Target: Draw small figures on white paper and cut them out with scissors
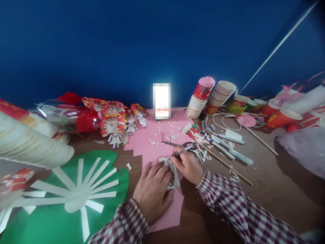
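Note:
My right hand (189, 166) grips a marker pen (185, 149), its tip at the upper edge of a small white paper piece (175, 183) with dark drawn lines. Lying flat on that piece, my left hand (154, 184) has its fingers stretched out and hides much of the drawing. Beneath both is pink paper (167, 217). Scissors (172, 143) rest just beyond my right hand, which partly covers them. Cut-out paper figures (115, 132) with red and yellow frilled heads stand to the left.
A lit phone screen (161, 101) stands at the back. Stacked paper cups (200, 98) rise right of it; more cups (20, 135) lean at left. A green paper leaf (106, 203) carries white strips. White markers (223, 147), a wooden stick (225, 164) and paper scraps lie at right.

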Demonstrator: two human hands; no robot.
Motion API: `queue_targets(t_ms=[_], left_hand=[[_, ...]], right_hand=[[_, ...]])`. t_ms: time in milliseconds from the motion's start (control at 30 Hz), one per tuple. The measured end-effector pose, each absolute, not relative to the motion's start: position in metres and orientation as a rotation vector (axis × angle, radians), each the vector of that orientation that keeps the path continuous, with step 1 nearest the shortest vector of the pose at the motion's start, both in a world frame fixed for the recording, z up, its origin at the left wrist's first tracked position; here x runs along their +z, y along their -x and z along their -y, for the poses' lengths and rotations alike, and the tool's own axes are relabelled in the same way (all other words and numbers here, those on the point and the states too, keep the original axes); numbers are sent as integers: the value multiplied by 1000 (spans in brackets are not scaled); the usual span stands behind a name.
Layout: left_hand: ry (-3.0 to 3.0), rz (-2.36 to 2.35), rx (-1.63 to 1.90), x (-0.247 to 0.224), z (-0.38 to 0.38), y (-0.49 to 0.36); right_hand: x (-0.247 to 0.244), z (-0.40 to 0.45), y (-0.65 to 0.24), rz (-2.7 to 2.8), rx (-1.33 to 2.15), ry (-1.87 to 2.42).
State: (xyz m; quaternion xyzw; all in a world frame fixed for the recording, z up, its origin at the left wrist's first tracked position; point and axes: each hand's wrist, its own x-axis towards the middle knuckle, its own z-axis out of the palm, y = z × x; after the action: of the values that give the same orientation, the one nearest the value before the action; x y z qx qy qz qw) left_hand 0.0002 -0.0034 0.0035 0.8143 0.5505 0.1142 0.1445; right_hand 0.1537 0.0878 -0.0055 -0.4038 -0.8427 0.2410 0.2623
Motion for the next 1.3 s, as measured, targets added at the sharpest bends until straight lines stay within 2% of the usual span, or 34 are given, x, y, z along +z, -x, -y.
queue_targets(t_ms=[1300], left_hand=[[-2364,-1584,307,3,1,0]], right_hand=[[-7,-88,-155,2306,630,1127]])
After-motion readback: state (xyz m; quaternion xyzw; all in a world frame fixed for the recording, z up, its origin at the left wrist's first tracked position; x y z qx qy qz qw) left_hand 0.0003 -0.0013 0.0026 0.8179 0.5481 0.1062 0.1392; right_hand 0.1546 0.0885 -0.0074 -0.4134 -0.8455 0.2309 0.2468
